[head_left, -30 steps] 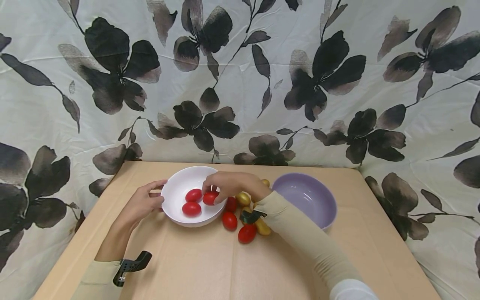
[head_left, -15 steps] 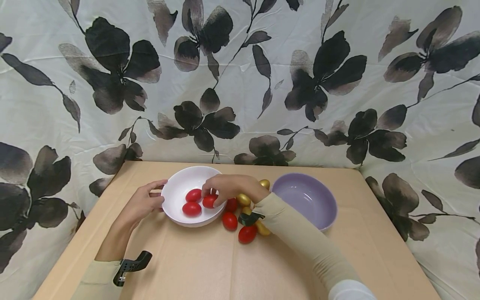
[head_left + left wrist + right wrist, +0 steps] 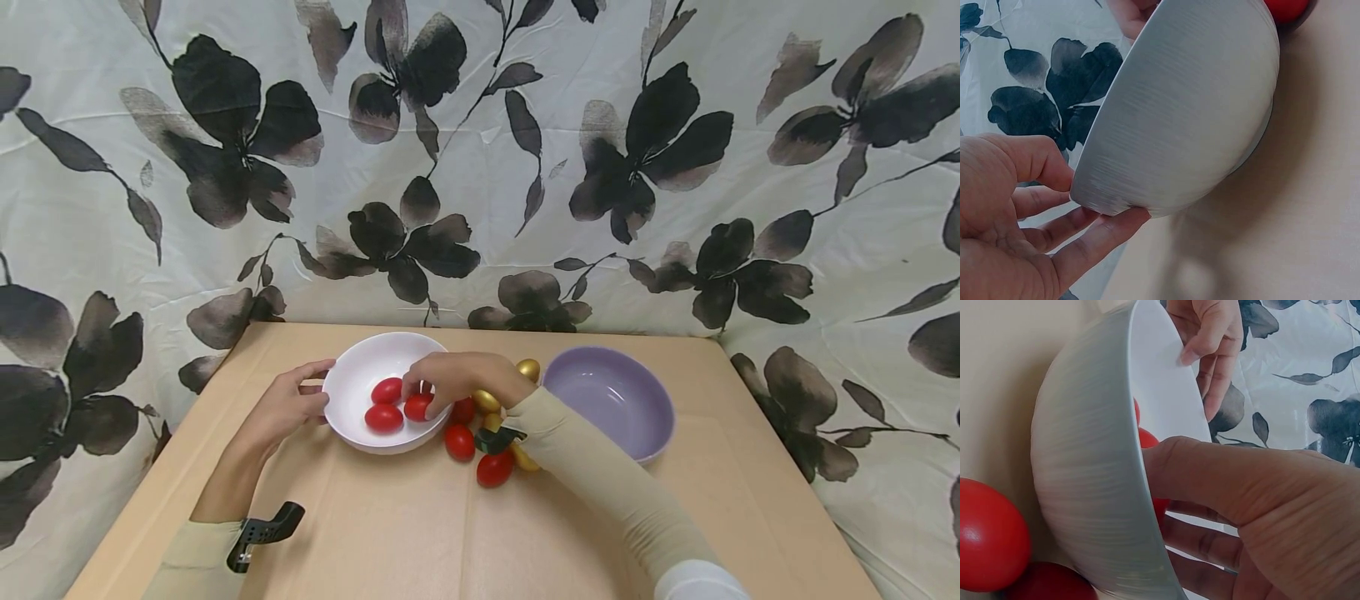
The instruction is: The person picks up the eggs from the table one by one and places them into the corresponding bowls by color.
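The right hand has fingers and thumb curled round a red tomato inside the white bowl, near two others; the left hand pinches its rim. Loose red and yellow tomatoes lie toward a purple bowl on the bench.

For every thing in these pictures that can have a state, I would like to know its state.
White bowl: upright, three red oval items visible inside
Purple bowl: upright, partly behind right sleeve
Loose red items: on table, beside white bowl
Golden items: between bowls, partly hidden
Left hand: grips white bowl's rim
Right hand: holds one red item inside white bowl
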`<state>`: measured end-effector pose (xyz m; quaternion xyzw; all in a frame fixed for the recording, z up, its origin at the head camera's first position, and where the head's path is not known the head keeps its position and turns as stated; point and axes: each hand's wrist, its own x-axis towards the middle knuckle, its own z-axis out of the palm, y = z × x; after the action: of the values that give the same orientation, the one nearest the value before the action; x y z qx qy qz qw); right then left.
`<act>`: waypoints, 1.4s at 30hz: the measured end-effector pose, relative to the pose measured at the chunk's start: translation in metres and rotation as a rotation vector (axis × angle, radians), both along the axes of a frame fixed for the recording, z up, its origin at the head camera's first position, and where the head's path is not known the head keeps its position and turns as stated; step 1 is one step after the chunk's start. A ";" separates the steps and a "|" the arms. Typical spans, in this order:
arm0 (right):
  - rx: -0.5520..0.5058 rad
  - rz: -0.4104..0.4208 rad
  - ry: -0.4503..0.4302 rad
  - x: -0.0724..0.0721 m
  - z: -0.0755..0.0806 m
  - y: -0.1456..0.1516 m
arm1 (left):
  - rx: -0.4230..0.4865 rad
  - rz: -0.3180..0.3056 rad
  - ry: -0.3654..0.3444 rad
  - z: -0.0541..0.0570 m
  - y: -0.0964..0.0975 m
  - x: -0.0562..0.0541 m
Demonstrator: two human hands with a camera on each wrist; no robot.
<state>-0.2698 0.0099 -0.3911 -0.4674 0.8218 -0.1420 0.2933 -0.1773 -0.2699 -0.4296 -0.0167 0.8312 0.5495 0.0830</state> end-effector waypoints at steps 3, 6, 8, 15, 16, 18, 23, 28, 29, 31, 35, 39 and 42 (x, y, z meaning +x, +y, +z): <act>0.010 -0.001 0.002 0.001 -0.001 -0.001 | -0.004 -0.001 0.000 0.000 0.000 0.000; 0.011 0.006 0.009 0.001 -0.002 -0.001 | 0.004 0.000 -0.004 0.000 0.000 0.000; 0.009 0.011 0.010 0.000 -0.003 -0.001 | 0.014 0.001 -0.008 0.000 0.000 0.000; 0.013 0.025 0.023 -0.001 -0.005 -0.002 | 0.018 -0.004 -0.008 0.000 0.000 0.000; 0.014 0.026 0.026 -0.001 -0.005 -0.002 | 0.018 -0.005 -0.007 0.000 0.000 0.000; 0.017 0.026 0.029 0.000 -0.005 -0.003 | 0.019 -0.008 -0.005 0.000 -0.001 0.000; -0.004 0.024 0.012 -0.001 -0.004 -0.004 | 0.017 -0.008 0.001 0.000 -0.001 0.001; -0.064 0.029 0.022 -0.003 0.001 -0.001 | 0.019 -0.008 0.008 0.000 0.000 0.000; -0.078 0.036 0.029 -0.004 0.002 0.000 | 0.019 -0.008 0.008 0.000 0.000 0.000; -0.098 0.040 0.038 -0.004 0.005 0.002 | 0.017 -0.008 0.007 0.001 0.000 0.000; -0.129 0.041 0.040 -0.005 0.009 0.008 | 0.014 -0.011 0.007 0.001 0.000 0.000; -0.149 0.041 0.039 -0.005 0.014 0.015 | 0.013 -0.011 0.008 0.001 0.000 0.000; -0.164 0.037 0.029 -0.004 0.016 0.020 | 0.012 -0.010 0.006 0.001 0.000 0.001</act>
<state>-0.2739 0.0300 -0.3755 -0.5070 0.8027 -0.1969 0.2446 -0.1764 -0.2696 -0.4287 -0.0107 0.8281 0.5543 0.0833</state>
